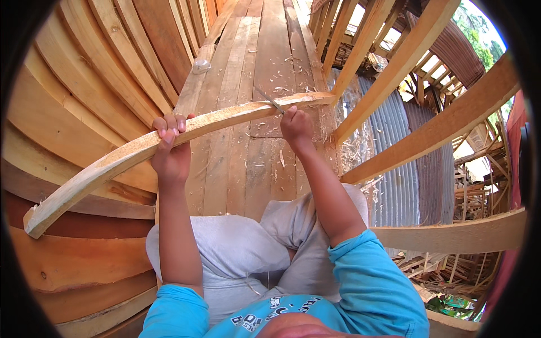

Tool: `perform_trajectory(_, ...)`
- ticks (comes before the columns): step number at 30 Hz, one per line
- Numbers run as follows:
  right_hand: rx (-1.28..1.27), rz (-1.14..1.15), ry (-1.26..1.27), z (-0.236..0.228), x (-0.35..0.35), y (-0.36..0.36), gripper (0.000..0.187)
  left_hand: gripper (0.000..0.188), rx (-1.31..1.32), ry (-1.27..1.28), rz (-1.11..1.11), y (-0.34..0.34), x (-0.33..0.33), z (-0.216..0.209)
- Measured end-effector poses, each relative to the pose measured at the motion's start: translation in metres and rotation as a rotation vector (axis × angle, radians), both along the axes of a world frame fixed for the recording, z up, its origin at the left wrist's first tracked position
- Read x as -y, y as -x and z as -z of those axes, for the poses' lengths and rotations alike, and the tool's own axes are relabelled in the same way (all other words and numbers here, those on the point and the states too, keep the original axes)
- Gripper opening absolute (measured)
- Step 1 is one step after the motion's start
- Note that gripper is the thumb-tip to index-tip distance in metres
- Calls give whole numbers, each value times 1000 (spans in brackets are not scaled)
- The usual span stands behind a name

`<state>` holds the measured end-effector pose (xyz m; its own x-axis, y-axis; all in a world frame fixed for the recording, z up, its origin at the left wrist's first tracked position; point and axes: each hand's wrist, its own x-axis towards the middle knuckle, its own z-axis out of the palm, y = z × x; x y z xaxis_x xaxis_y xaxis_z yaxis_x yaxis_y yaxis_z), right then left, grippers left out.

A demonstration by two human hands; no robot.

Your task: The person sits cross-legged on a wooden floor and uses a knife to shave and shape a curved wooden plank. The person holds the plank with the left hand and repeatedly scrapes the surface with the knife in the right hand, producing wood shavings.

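While shavings are littering the plank floor near corrugated metal, the left hand is clasping a curved, rough-hewn beam, the right hand a thin-bladed tool.

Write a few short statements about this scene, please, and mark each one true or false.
1. The left hand grips a long curved pale wooden beam. True.
2. The right hand holds a thin grey metal blade. True.
3. Both hands grip the blade. False: only the right hand does; the left is on the beam.
4. Pale wood shavings lie scattered on the brown wooden plank floor. True.
5. The blade lies on the floor. False: it is in the right hand and crosses the beam in this view.
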<state>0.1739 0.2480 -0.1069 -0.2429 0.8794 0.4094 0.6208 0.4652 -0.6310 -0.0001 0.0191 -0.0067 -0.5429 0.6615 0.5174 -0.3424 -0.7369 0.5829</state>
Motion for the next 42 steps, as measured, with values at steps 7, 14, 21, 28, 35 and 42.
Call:
perform_trajectory(7, 89, 39, 50, -8, 0, -5, 52, 21, 39, 10, 18, -2, 4, 0)
perform_trajectory(14, 89, -90, 112, -16, 17, -9, 51, 20, 30, -10, 30, 4, 3, 5)
perform_trajectory(21, 150, -26, 35, -25, 4, -25, 57, 21, 39, -4, 37, -11, -3, -2)
perform_trajectory(28, 82, -117, 76, -48, 49, 1, 58, 23, 11, -9, 13, 8, 13, 7)
perform_trajectory(35, 91, 124, 255, 1, -30, -42, 58, 23, -16, 20, 25, -5, -3, 3)
perform_trajectory(42, 95, -49, 469, -37, 8, -17, 59, 24, -34, 17, -2, 5, 3, 4)
